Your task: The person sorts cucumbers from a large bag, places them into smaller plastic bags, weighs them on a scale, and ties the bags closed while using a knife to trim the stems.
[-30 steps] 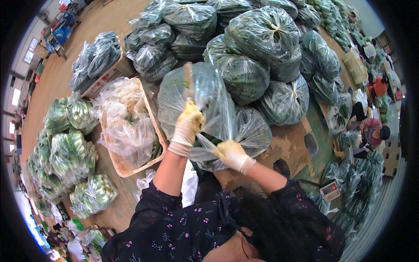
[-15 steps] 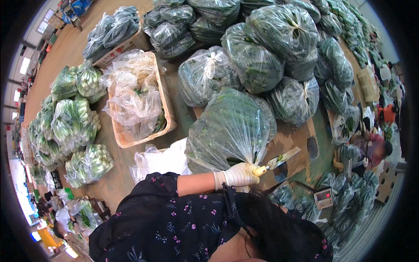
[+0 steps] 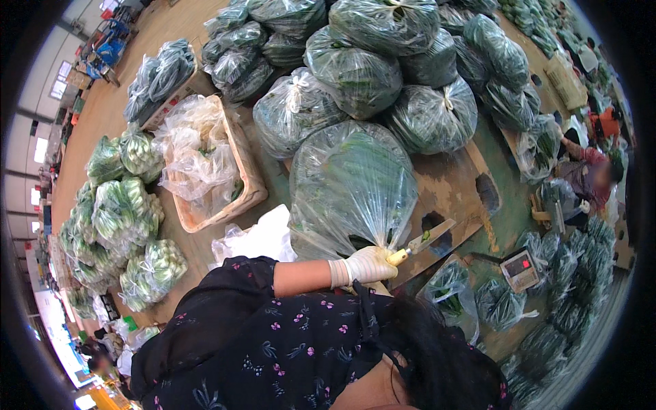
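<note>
My left hand (image 3: 365, 266), in a white glove, is closed around the gathered neck of a large clear plastic bag (image 3: 352, 184) full of long green vegetables. A knife (image 3: 429, 236) with a yellow handle sticks out to the right from this same fist, its broad blade stained and pointing away to the upper right. Below the left hand, a pale patch (image 3: 378, 288) may be part of my right hand, whose fingers are hidden behind hair and the left hand.
Tied bags of greens (image 3: 352, 75) are piled beyond. To the left stand an orange-rimmed crate (image 3: 254, 195) of crumpled plastic, bagged pale-stemmed vegetables (image 3: 126, 212) and white plastic (image 3: 256, 236). Brown board (image 3: 444, 178) lies right, near a scale display (image 3: 520, 270), more bags and another person (image 3: 584, 171).
The view has turned and shifted slightly, bringing more of the bags at the lower right into sight. My left hand still grips the bag's neck, the knife at the same fist.
</note>
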Motion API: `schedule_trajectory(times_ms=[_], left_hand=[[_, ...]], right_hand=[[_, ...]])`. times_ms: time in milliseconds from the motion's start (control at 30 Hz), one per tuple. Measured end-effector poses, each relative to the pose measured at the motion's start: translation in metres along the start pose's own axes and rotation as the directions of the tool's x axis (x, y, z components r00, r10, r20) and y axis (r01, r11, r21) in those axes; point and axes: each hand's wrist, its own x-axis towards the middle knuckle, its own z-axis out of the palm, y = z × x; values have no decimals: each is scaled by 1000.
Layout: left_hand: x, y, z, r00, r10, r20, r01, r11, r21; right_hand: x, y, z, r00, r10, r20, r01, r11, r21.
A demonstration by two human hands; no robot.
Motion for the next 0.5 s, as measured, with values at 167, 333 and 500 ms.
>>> schedule_trajectory(times_ms=[167,333,500], left_hand=[[32,-3,52,998,47,42,-45,998,-49],[74,1,55,970,-223,93,237,807,-541],[166,-63,104,941,-241,239,321,861,-394]], right_hand=[[-10,37,5,999,42,-23,-40,995,89],[-7,81,12,995,100,-13,-97,981,166],[31,158,34,954,297,-38,-275,920,281]])
